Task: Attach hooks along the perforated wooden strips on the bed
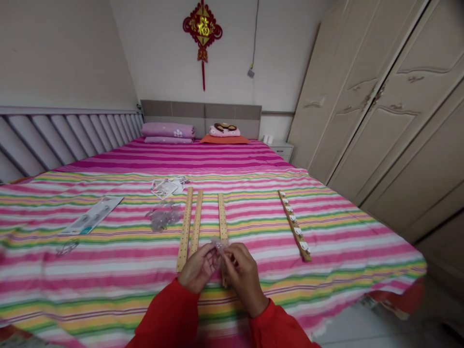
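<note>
My left hand (198, 268) and my right hand (243, 273) meet over the near edge of the striped bed, both in red sleeves. Their fingers pinch a small clear plastic packet (220, 245) between them. Just beyond lie three bare wooden strips with rows of holes: two side by side (190, 223) and a third strip (222, 220) running under my right hand. A fourth wooden strip (293, 224), fitted with several white knobs, lies further right.
Clear plastic bags (163, 216), torn packets (166, 187) and a printed card (92, 215) lie left of the strips. The striped bedspread (108, 270) ends near me. Pillows (167, 131) sit at the headboard; a wardrobe (391, 116) stands on the right.
</note>
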### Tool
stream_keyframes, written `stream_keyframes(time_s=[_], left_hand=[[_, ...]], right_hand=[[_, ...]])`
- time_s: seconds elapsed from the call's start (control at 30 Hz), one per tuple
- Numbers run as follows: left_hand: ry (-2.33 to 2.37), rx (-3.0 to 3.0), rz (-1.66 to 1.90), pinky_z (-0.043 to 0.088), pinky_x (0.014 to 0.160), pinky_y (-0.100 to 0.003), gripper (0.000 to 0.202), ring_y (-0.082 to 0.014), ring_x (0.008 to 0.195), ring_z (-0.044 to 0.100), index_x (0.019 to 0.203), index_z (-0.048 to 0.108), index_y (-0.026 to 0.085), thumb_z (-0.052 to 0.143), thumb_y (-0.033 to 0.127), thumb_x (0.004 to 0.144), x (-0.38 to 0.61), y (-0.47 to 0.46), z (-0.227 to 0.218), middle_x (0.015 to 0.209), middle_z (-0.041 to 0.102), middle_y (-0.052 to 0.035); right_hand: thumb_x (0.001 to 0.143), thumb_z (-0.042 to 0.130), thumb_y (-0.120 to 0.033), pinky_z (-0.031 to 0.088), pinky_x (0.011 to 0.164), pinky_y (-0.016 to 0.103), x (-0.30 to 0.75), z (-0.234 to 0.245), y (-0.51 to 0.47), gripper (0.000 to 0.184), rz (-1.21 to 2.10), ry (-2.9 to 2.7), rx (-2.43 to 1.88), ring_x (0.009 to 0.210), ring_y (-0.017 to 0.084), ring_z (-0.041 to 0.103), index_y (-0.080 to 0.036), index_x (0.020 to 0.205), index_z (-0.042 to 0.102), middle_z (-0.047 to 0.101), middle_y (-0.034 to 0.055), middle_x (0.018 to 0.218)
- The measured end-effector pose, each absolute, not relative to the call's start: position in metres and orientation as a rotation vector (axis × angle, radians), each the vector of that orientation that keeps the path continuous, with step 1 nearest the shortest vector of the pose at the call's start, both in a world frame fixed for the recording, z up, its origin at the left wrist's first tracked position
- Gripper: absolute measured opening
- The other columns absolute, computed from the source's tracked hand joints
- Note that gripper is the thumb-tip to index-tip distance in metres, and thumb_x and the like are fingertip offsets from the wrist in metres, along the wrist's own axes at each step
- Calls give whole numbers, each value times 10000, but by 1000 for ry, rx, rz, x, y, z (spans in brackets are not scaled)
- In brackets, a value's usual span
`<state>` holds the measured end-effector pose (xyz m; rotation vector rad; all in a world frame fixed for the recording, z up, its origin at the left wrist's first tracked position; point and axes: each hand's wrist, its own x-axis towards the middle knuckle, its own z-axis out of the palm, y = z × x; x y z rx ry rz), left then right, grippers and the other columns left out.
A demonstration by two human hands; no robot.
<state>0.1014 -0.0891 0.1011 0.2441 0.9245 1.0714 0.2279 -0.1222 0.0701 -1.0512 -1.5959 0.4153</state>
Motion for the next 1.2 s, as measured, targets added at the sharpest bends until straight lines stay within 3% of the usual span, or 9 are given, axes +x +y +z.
stream_keyframes(time_s=[0.17,0.27,0.47,0.6,0.8,1.0,1.2], left_hand=[[952,284,1009,466,512,-137,154,-65,550,602,712,619,123,527,96,832,106,-97,101,656,654,-34],[1003,488,984,447,533,-154,62,-78,605,608,740,641,138,621,183,777,106,-102,98,722,668,-36],[1192,1023,1025,430,567,-205,328,-104,602,563,670,627,159,721,468,616,98,-103,94,663,631,-5],[1264,1251,1268,463,669,-234,323,-139,691,592,698,624,176,730,463,591,90,-98,95,681,636,-2],[1217,1132,1175,480,681,-244,364,-145,721,618,780,632,162,745,450,589,95,-97,93,750,675,-26],[1083,1156,1185,486,797,-274,332,-167,821,643,824,639,161,738,409,627,103,-97,84,833,704,-47],[1141,1095,1202,484,713,-259,348,-147,707,626,764,638,146,730,442,606,105,-75,92,716,685,-31]], right_hand=[[873,505,-195,461,686,272,232,76,-119,131,484,-1492,-1046,805,172,576,-211,862,635,600,50,858],[842,551,-295,448,620,256,237,77,-112,138,668,-1332,-1067,704,156,559,-199,773,623,594,27,758],[711,664,-491,374,446,214,250,67,-100,318,1192,-980,-1002,443,99,458,-187,747,577,536,-47,523],[681,703,-471,354,417,192,253,68,-99,320,1296,-930,-968,392,79,447,-181,726,576,538,-58,471],[658,734,-382,327,383,165,245,62,-99,264,1484,-706,-830,380,55,436,-168,699,585,570,-41,514],[650,743,-340,314,366,157,235,55,-102,238,1567,-589,-775,360,46,408,-160,705,597,530,-58,474],[674,714,-412,326,372,175,239,60,-91,280,1456,-690,-874,357,73,442,-153,714,617,555,-34,431]])
